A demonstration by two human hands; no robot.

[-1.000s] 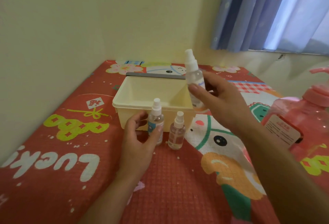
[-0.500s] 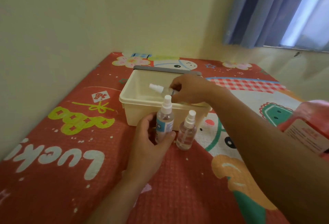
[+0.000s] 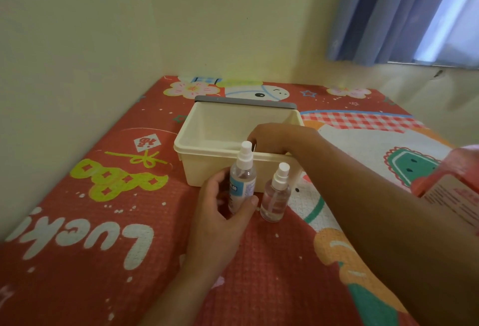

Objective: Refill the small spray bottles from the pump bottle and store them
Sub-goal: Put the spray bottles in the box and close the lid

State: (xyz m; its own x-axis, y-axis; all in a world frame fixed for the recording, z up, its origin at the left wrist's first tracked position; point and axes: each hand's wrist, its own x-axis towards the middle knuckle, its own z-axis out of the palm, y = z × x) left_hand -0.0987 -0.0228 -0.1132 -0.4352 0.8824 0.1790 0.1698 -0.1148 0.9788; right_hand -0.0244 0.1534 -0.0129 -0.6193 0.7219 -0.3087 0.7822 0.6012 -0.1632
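The left hand (image 3: 220, 206) grips the labelled bottle (image 3: 242, 178), thumb across its front and fingers curled round its left side. We see the pair just below the middle of the view, toward 6 o'clock. The bottle stands upright with its white spray cap on top. The hand hides its base, so we cannot tell whether it rests on the mat (image 3: 103, 222).

At the labelled bottle's 3 o'clock, just beside it and apart from it, the plain bottle (image 3: 276, 196) stands upright on the mat. It is clear-bodied and white-capped, and neither hand touches it.

The right arm comes in from 4 o'clock and crosses above the plain bottle. The right hand (image 3: 274, 136) reaches over the near rim of the box (image 3: 207, 167), knuckles up and fingers pointing down inside. The rim and the labelled bottle's cap hide its fingertips. We cannot tell how far the fingers are curled or whether they hold anything.

The box is cream, open-topped and rectangular. It sits at the bottles' 12 o'clock, with its near wall close behind them. A grey lid (image 3: 243, 100) lies along its far edge.

At the view's 3 o'clock edge, the pink pump bottle (image 3: 456, 170) shows only in part, blurred, with a label facing us.

The mat is red with cartoon prints, and it has white lettering at 8 o'clock. Beyond it are a pale yellow wall (image 3: 155, 27) and, at 1 o'clock, a blue curtain (image 3: 388, 15).
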